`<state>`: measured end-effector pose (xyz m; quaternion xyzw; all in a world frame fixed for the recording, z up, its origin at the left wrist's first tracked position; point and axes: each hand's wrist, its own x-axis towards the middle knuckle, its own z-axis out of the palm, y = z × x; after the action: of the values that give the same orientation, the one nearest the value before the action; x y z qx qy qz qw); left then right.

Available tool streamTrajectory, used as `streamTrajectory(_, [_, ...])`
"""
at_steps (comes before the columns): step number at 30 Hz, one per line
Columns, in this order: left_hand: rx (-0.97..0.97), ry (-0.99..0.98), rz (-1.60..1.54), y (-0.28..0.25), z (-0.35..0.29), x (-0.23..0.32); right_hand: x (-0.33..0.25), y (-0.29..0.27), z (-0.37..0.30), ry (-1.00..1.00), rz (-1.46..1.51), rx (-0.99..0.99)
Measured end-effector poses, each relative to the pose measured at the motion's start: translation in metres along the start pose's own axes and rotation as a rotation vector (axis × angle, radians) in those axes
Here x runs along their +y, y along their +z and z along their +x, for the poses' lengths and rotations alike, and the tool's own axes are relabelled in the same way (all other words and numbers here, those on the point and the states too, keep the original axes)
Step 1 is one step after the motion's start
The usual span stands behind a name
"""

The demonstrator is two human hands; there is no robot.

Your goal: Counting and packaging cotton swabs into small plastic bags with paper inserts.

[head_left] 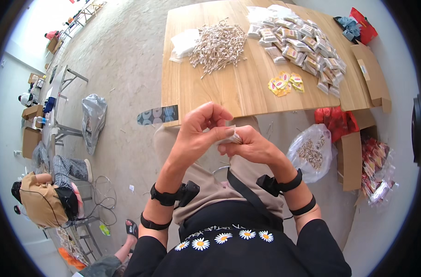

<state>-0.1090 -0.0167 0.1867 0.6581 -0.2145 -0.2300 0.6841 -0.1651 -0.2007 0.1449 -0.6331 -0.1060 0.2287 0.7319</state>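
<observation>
Your right hand [253, 147] grasps a small pale packet [235, 137] over your lap, near the wooden table's [210, 92] front edge; your left hand [196, 134] curls around toward it, thumb against it, its grip unclear. Bare wood separates that edge from the swab heap [219, 46], and grey floor [127, 69] stretches leftward.

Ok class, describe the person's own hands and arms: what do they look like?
The left hand and right hand wear no gloves. Each forearm has two black straps, one bearing a boxy black device. The sleeves are short and black.
</observation>
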Motion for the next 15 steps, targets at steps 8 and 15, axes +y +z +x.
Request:
streamTrajectory(8, [0.186, 0.012, -0.187, 0.002, -0.011, -0.012, -0.004, 0.007, 0.006, -0.235, 0.086, 0.297])
streamTrajectory(15, [0.300, 0.189, 0.005, 0.012, -0.011, -0.036, 0.006, 0.016, 0.010, -0.239, 0.193, 0.390])
